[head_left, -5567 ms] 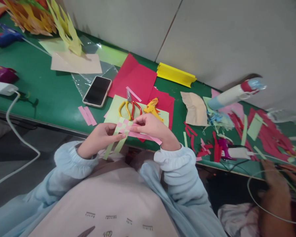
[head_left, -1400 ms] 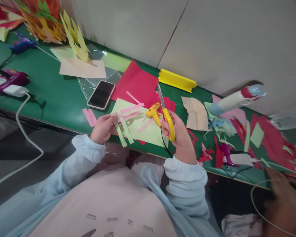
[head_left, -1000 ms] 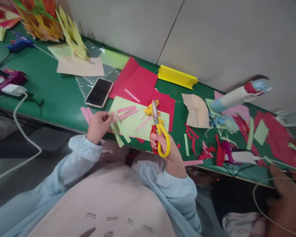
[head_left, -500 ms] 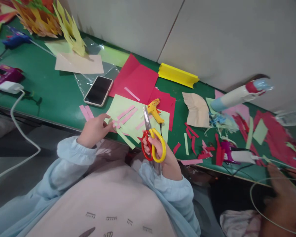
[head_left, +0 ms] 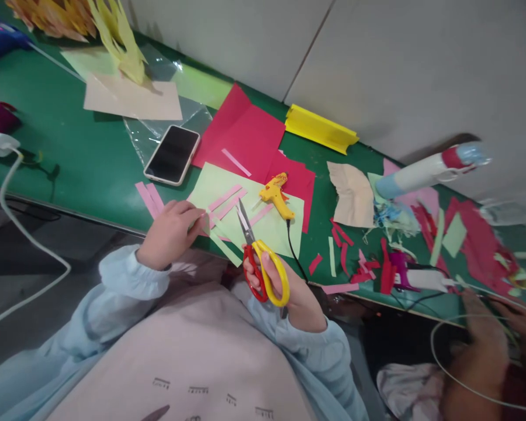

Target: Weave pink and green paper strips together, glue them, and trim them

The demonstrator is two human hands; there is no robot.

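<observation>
My right hand (head_left: 269, 272) grips scissors (head_left: 246, 225) with one red and one yellow handle, their blades nearly closed and pointing up and left. My left hand (head_left: 170, 231) is closed at the table's front edge, its thumb and forefinger pinching paper strips, partly hidden by the fingers. A pale green strip (head_left: 228, 248) runs out from there. Pink strips (head_left: 225, 197) lie on a light green sheet (head_left: 210, 178), and more pink strips (head_left: 148, 199) lie just behind my left wrist. A yellow glue gun (head_left: 277, 196) rests on the sheet beyond the scissors.
A phone (head_left: 173, 155), red paper (head_left: 241, 131) and a yellow folded piece (head_left: 319, 128) lie farther back. To the right are paper scraps (head_left: 344, 257), a bottle (head_left: 433, 166) and a purple power socket (head_left: 403, 269). Another person's hand (head_left: 482, 321) is at far right.
The scissors have tilted left, and my right hand has moved slightly down and left. My left hand has turned over the strips, covering more of them. The other person's hand has shifted left.
</observation>
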